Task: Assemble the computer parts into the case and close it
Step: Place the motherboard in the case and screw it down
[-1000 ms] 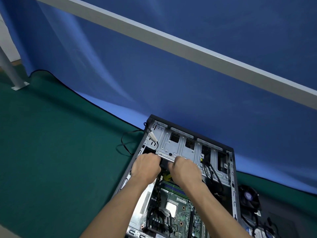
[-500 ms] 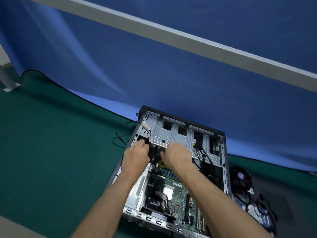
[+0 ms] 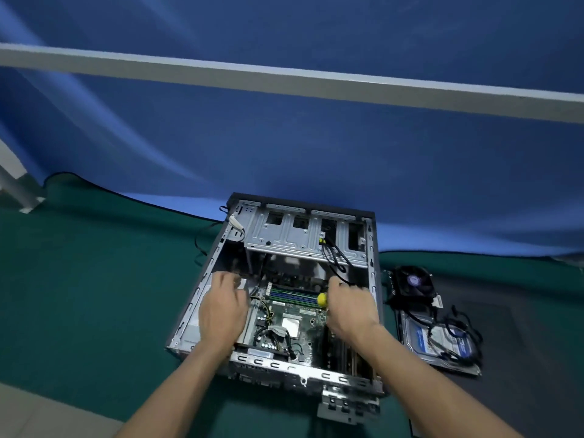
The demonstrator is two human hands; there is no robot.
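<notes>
Head view: case [image 3: 202,289] lies open-side up, long axis receding.

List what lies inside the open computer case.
Inside the case: motherboard, memory sticks, black cables, drive cage. The left hand and right hand cover the parts beneath them.

case [image 3: 303,238] – bare grey sheet metal, dull shine | motherboard [image 3: 294,314] – green, matt board | table cover [image 3: 88,279] – green cloth, matt | backdrop [image 3: 284,153] – blue cloth, smooth
</notes>
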